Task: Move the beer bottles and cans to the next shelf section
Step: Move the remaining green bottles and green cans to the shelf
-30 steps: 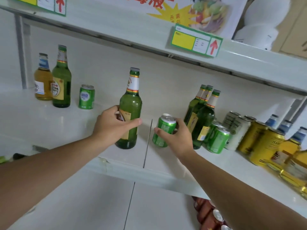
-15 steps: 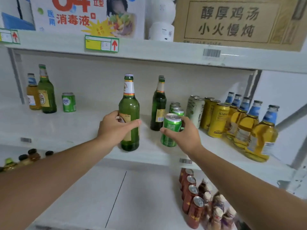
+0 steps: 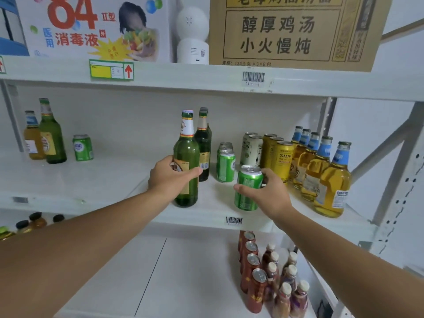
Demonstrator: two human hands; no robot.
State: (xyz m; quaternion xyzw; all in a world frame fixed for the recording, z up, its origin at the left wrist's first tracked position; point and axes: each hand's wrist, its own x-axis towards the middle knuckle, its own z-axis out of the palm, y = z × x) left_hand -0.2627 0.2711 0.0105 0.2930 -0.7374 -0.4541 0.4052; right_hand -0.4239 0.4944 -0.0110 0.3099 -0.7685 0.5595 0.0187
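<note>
Green bottle (image 3: 186, 157) and green can (image 3: 248, 188), both gripped, now farther right.

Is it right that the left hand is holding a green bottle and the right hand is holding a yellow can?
Almost. The left hand does hold the green bottle, but the can in the right hand is green, not yellow. The head view shows it. The yellow cans stand untouched further back on the shelf.
</note>
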